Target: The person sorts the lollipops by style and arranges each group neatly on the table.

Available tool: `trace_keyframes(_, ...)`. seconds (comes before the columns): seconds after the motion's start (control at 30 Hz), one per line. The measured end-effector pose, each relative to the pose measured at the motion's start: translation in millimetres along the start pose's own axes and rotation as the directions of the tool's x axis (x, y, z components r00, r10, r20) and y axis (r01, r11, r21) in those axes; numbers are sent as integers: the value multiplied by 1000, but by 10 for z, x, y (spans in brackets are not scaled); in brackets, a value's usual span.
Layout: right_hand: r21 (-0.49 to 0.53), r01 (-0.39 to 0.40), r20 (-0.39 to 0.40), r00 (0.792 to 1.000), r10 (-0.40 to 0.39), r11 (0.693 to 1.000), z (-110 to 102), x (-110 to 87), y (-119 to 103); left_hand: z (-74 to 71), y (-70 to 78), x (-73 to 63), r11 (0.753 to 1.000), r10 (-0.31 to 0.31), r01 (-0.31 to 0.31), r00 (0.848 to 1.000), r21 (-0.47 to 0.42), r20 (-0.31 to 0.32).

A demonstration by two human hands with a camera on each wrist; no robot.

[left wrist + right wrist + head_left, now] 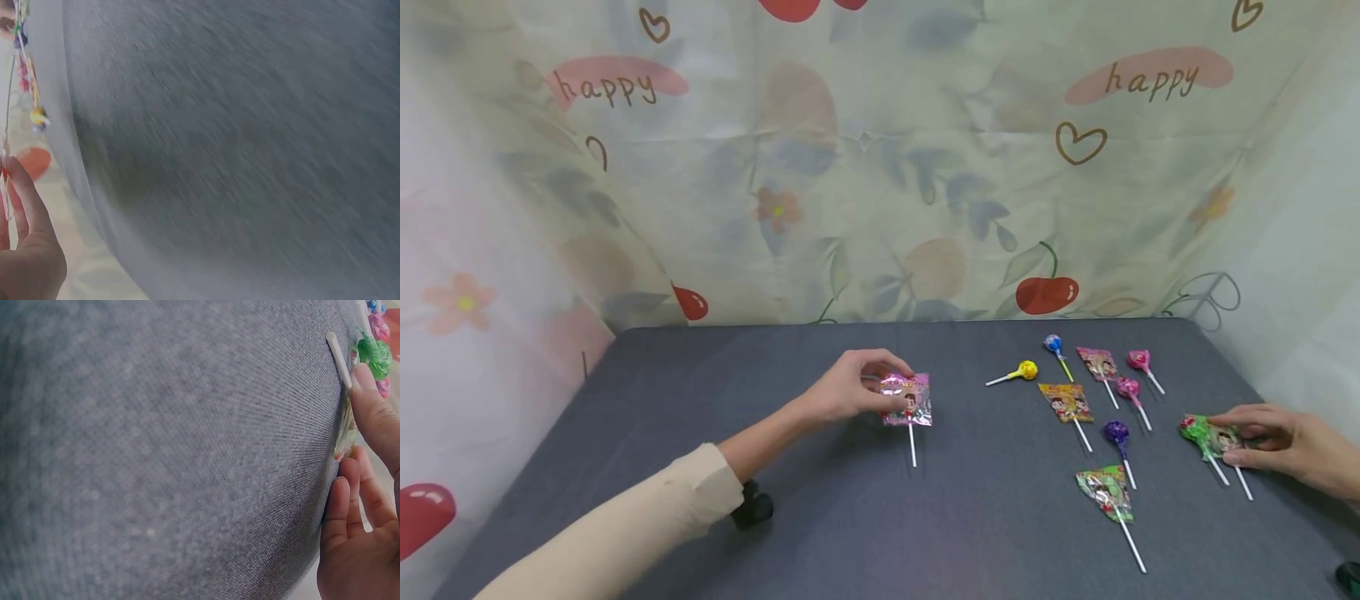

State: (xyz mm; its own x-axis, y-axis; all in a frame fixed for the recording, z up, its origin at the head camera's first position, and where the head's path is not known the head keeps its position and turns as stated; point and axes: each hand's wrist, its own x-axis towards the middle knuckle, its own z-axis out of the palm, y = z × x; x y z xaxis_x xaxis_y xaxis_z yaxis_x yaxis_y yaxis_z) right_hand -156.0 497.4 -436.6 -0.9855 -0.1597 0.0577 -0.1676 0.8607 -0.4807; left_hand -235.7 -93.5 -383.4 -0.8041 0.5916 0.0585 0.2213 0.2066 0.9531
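Observation:
My left hand (pixel 857 385) pinches a flat lollipop in a pink wrapper (pixel 917 392) by its edge, its white stick pointing down, above the left-middle of the table. In the left wrist view that hand (pixel 31 262) shows at the left edge with the lollipop (pixel 6 150) seen edge-on. At the table's right side my right hand (pixel 1292 442) holds a flat green-wrapped lollipop (pixel 1223 438) between thumb and fingers. Right beside it lies a round green lollipop (pixel 1195 430). The right wrist view shows the thumb near the white stick (pixel 339 359) and the fingers at the wrapper's other side.
Between the hands lie several lollipops: yellow (pixel 1027 370), blue (pixel 1053 343), orange flat (pixel 1066 403), pink flat (pixel 1097 363), round pink ones (pixel 1138 359), purple (pixel 1117 432) and a green flat one (pixel 1105 490). The dark grey table (pixel 737 367) ends at a patterned curtain (pixel 865 208).

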Motion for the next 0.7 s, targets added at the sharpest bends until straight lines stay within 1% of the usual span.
trace_keyframes(0.1, 8, 5, -1, 1000, -5, 1000, 1, -9, 7, -137, -13, -71, 1000, -19, 19, 1000, 6, -22)
trace_keyframes(0.27, 34, 38, -28, 999, -37, 999, 4, -23, 24, -404, -61, -202, 998, -41, 43, 998, 54, -50)
trace_keyframes(0.37, 37, 52, -40, 998, -50, 998, 4, -23, 27, -584, -113, -277, 995, -61, 66, 996, 78, -72)
trace_keyframes(0.47, 33, 45, -33, 998, -44, 998, 3, -22, 29, -751, -181, -334, 992, -83, 91, 993, 84, -86)
trace_keyframes(0.7, 23, 45, -34, 998, -44, 999, 5, -17, 29, -1071, -312, -465, 984, -123, 134, 988, 117, -97)
